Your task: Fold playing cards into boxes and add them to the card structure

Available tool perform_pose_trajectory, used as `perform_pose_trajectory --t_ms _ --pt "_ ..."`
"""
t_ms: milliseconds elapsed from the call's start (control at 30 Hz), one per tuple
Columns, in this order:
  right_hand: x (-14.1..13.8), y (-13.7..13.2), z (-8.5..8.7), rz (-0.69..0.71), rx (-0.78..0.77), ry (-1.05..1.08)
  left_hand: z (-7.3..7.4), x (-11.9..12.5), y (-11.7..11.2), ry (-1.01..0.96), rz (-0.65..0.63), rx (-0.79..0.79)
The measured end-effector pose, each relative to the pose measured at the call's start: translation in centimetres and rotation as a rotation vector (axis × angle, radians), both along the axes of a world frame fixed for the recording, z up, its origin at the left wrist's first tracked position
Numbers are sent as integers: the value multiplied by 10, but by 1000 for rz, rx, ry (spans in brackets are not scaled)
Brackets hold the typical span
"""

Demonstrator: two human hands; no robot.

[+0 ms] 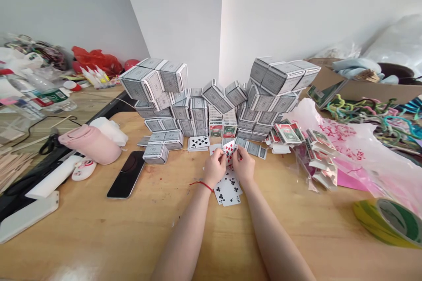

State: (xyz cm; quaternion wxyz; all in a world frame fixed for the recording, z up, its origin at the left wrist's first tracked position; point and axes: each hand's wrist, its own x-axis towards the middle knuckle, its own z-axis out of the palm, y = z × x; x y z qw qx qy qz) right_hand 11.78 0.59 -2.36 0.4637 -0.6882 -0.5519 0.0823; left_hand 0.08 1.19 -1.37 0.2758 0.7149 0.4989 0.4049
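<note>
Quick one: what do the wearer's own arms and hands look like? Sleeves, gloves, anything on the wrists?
Left hand and right hand: no gloves. Both forearms bare, no sleeves in view. Thin red cord bracelet on the left wrist, a loose end sticking out. Nothing visible on the right wrist.

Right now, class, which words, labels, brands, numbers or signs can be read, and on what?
"4", with club signs: the lower-left clubs card.
Diamond signs: the held card.
Spade signs: the leftmost face-up card.
Too small or blurred: remaining numbers, print on the card boxes, the bottle label.
</note>
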Motion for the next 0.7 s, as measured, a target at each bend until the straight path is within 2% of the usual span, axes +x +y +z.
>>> perform_pose_trajectory --t_ms 200,433,567,633,700 --pt "6 0 0 21 22 -3 1 -1 0 76 -24 -9" --pt "4 2 -7 -122 98 -110 0 4 -1 139 -54 46" --pt "1 3 -8 -228 76 -132 -2 6 -1 148 -80 59" --pt "1 3 -6 -207 39 -60 -4 7 -1 126 -68 44" --pt "2 2 -3 -128 7 45 -6 6 1 59 -14 19"
